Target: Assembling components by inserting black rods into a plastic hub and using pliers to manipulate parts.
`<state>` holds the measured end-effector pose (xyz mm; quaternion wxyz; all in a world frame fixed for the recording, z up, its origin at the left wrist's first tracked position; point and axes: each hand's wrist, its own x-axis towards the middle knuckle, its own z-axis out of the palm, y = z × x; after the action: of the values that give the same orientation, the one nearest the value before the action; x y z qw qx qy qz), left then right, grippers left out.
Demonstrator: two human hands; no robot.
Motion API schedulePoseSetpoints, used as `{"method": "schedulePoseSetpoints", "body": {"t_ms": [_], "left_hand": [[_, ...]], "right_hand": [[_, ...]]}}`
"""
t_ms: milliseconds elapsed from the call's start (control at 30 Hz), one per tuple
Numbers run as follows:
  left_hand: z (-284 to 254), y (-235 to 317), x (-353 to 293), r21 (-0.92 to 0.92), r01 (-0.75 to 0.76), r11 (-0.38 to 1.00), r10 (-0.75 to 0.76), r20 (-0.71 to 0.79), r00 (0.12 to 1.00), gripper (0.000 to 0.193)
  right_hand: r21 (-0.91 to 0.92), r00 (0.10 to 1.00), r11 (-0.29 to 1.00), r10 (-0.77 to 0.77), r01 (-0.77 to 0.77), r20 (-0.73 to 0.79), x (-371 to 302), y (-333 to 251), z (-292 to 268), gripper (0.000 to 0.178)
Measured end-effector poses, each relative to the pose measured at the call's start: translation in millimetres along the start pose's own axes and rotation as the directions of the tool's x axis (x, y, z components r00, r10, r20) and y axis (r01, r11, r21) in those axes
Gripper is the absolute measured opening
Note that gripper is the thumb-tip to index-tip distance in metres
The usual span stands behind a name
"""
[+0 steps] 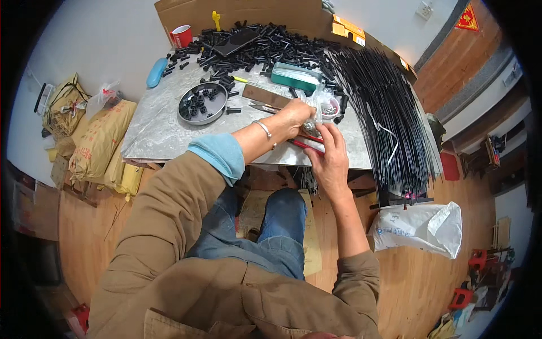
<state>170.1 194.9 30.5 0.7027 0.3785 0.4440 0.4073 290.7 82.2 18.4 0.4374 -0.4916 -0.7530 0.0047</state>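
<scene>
My left hand [296, 116] is closed on a clear plastic bag [323, 101] with small shiny pieces in its lower part. The bag hangs over the rim of a small pink round container [333, 107]. My right hand [330, 161] is just to the right, fingers and thumb apart, fingertips by the bag's lower end. Between the hands at the table's front edge lie red handles [307, 146], near my right thumb. Metal blades [262, 107] lie left of my left hand; whether they join the red handles is hidden. A brown flat bar [262, 96] lies behind the blades.
A round metal dish [203, 104] holds black parts. Black bolt-like pieces [282, 45] are heaped at the back under a dark flat device [236, 42]. A green box [296, 76] stands near. Long black strips [389, 113] cover the right side. A red cup [182, 36] stands back left.
</scene>
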Motion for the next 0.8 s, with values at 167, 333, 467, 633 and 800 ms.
{"method": "schedulePoseSetpoints", "body": {"t_ms": [167,333,467,633,800], "left_hand": [[6,-1,14,-0.124,0.152,0.981,-0.146,0.051,0.988,0.029],[2,8,16,-0.061,0.088,0.994,-0.081,0.109,0.991,0.035],[9,19,11,0.065,0.059,0.996,-0.063,0.075,0.995,0.039],[5,33,21,0.173,-0.002,0.985,-0.003,0.030,1.000,0.037],[4,39,32,0.211,-0.055,0.976,0.047,0.042,0.998,0.027]], "right_hand": [[0.083,0.996,0.995,0.064,-0.059,-0.062,2,33,19,0.040],[0.217,0.973,0.973,0.123,-0.079,-0.196,14,40,18,0.020],[0.398,0.938,0.897,0.286,-0.191,-0.195,29,59,10,0.013],[0.501,0.909,0.813,0.402,-0.298,-0.111,53,55,0,0.016],[0.526,0.898,0.789,0.429,-0.318,-0.100,67,55,-3,0.017]]}}
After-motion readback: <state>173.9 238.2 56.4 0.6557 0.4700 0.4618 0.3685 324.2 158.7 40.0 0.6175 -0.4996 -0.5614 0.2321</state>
